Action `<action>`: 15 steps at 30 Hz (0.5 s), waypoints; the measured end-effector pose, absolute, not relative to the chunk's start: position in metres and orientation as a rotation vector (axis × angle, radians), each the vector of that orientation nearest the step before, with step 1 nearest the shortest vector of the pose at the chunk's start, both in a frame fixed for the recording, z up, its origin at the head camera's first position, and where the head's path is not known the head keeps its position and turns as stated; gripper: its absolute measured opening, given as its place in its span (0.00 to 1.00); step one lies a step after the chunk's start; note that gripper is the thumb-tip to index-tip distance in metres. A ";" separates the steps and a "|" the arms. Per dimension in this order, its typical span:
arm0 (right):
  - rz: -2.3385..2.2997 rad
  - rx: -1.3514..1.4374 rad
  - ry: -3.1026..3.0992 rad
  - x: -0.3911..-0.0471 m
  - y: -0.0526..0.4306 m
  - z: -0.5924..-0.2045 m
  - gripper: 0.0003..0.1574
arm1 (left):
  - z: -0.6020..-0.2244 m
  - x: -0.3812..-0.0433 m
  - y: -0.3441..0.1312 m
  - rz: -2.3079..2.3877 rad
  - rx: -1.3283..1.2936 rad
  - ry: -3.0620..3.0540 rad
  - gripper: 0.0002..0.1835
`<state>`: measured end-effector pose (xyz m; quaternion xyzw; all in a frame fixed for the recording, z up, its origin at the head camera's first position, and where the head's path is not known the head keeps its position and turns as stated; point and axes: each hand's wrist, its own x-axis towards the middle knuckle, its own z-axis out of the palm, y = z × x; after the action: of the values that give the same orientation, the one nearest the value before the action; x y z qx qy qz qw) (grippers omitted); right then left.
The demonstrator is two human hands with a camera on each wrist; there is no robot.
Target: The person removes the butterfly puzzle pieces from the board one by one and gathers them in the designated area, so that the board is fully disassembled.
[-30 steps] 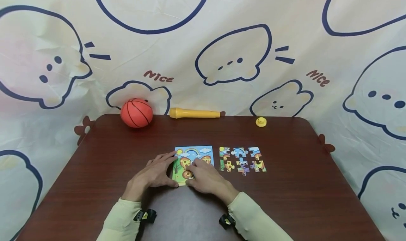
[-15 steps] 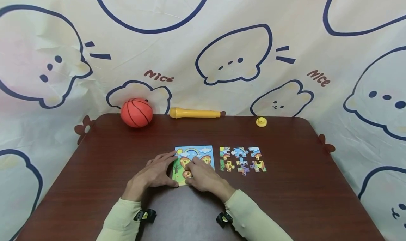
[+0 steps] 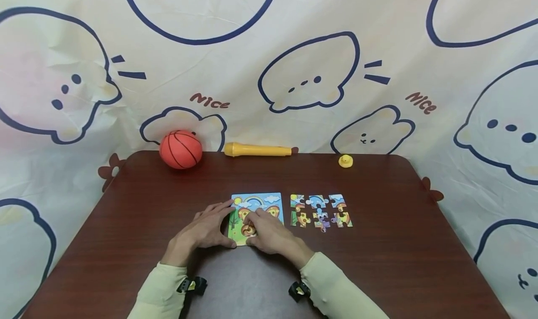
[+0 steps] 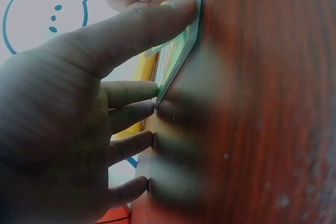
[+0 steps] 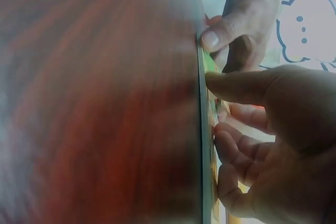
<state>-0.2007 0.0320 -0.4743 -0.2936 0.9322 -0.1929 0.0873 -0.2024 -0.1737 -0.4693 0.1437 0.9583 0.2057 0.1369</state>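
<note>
A square picture puzzle board (image 3: 258, 199), showing a rainbow and cartoon animals, lies mid-table. My left hand (image 3: 207, 230) spreads around its near left corner, thumb on the front edge and index finger at the left side. In the left wrist view, the fingers of the left hand (image 4: 79, 108) look fairly straight. Over the board's lower part, my right hand (image 3: 271, 234) pinches a puzzle piece (image 3: 247, 230) with a lion face between thumb and index finger. The other fingers of the right hand (image 5: 262, 145) are curled in the right wrist view. The piece is partly hidden by that hand.
Several loose puzzle pieces (image 3: 321, 202) lie in two rows right of the board. Along the back edge of the brown table (image 3: 395, 249) are an orange-red toy basketball (image 3: 180, 149), a yellow toy microphone (image 3: 258, 150) and a small yellow duck (image 3: 345, 161). A patterned cloth (image 3: 235, 71) hangs behind.
My right hand and wrist have shifted slightly over the board's lower part, and the lion face looks a little changed under the fingertips. The left hand keeps its place.
</note>
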 end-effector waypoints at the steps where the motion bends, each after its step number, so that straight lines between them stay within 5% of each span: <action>1: -0.605 -0.880 2.768 -0.201 0.033 -0.474 0.20 | -0.469 -0.202 -0.174 0.595 0.414 2.774 0.53; 8: -0.903 -0.923 2.725 -0.204 0.033 -0.476 0.05 | -0.469 -0.202 -0.175 0.603 0.427 2.778 0.53; 15: -1.040 -0.820 2.676 -0.201 0.034 -0.473 0.05 | -0.470 -0.202 -0.175 0.594 0.437 2.780 0.53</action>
<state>-0.2010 0.0342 -0.4731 -0.2738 0.8935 -0.3472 0.0780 -0.2015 -0.1751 -0.4695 0.1505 0.9581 0.2049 0.1323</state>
